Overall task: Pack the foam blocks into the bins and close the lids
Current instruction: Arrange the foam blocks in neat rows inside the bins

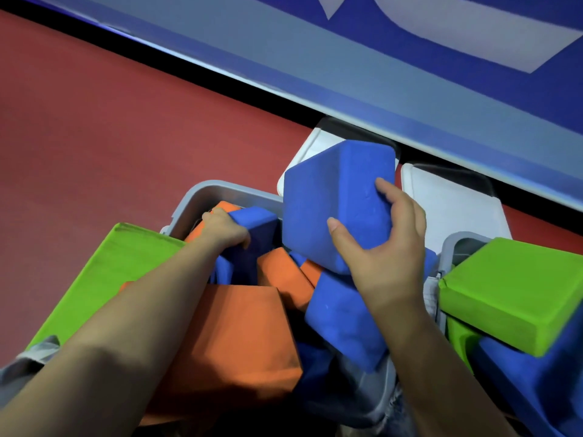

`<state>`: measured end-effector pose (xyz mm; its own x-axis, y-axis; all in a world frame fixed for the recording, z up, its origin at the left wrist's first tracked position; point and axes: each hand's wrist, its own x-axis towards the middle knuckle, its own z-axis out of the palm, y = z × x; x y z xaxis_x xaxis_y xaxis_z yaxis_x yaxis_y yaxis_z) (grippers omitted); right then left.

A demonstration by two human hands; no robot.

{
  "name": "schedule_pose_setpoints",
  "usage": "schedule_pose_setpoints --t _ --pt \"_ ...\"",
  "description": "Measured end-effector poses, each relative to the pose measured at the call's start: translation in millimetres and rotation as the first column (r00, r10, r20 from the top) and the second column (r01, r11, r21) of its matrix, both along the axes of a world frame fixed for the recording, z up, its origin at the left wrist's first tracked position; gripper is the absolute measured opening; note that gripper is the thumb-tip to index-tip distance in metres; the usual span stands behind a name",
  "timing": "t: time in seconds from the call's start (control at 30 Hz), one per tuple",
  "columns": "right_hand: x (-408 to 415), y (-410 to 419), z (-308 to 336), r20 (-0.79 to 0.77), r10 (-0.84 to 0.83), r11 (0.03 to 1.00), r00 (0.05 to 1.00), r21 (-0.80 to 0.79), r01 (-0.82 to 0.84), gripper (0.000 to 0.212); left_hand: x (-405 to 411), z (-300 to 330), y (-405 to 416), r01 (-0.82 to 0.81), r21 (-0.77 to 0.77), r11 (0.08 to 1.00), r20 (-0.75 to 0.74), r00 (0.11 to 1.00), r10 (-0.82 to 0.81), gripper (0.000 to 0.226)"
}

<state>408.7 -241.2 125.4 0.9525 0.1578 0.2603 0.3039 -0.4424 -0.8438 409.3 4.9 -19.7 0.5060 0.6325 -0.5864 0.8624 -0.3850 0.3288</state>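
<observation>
Two grey bins are showing, and two white lids are lying beyond them. Two green blocks are showing, about three orange blocks and at least five blue blocks, though overlaps are making those counts uncertain.

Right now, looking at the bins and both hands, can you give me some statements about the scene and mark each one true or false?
1. The right hand holds a blue block. True.
2. The left hand rests on the red floor. False: it reaches into the grey bin and grips a blue block there.
3. A green block sits on top of the right bin. True.
4. The grey bin holds only green blocks. False: orange and blue blocks are inside.
</observation>
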Motion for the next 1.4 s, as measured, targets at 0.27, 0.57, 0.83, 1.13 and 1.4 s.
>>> schedule_pose_setpoints --t 0.27,0.57,0.83,1.13,1.4 --pt "1.9 -2.9 -2.1 -0.044 0.006 1.000 0.999 0.011 -0.005 0.064 11.3 14.8 -0.7 0.251 -0.011 0.968 -0.271 0.931 -0.244 0.127" --pt "2.0 -1.3 -7.7 -0.035 0.017 1.000 0.999 -0.024 -0.017 0.064 4.4 2.7 -6.1 0.415 0.127 0.901 -0.202 0.900 -0.386 0.099" --pt "-0.5 7.7 -8.3 -0.001 0.054 0.997 0.999 -0.051 -0.054 0.065 6.2 28.5 2.8 0.314 0.048 0.948 -0.360 0.891 -0.277 0.090" --pt "-4.5 13.0 -15.0 0.027 0.106 0.992 0.994 -0.073 -0.104 0.064 8.8 42.9 13.1 0.027 0.020 0.999 -0.109 0.994 -0.024 0.094" --pt "-2.9 9.3 -15.9 0.023 0.103 0.993 0.994 -0.069 -0.101 0.065 -22.9 -11.0 -13.4 0.215 0.061 0.975 -0.350 0.919 -0.181 0.106"
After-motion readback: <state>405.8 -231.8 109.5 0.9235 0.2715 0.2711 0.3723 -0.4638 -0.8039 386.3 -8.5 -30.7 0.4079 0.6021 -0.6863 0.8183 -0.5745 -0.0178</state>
